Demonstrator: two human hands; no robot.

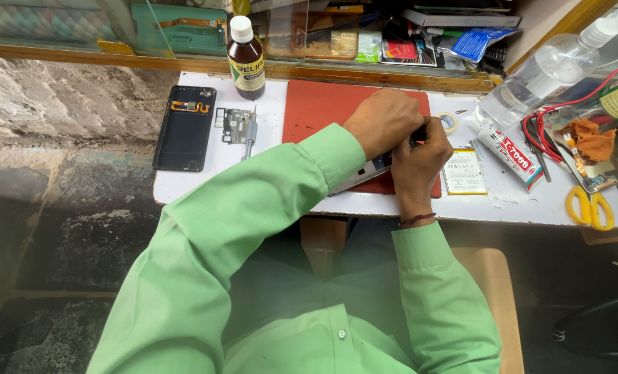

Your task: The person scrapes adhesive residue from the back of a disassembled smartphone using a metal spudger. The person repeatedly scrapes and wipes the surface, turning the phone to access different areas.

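Item: flat grey-silver phone body, thin and rectangular, lay tilted across the lower edge of the red rubber work mat on the white counter; most of it was hidden under the hands and a green sleeve, so only a pale strip of its edge showed.

Left hand: curled over the upper part of the phone body, fingers closed on it.

Right hand: fingers bunched together against the same phone body, just below the left hand and touching it; what the fingertips pinched could not be told.

Nearby on the counter: white rectangular phone battery just right of the hands; black phone back cover with an orange flex strip well to the left; small metal circuit frame beside it; brown glass bottle with white cap behind; yellow-handled scissors at far right.
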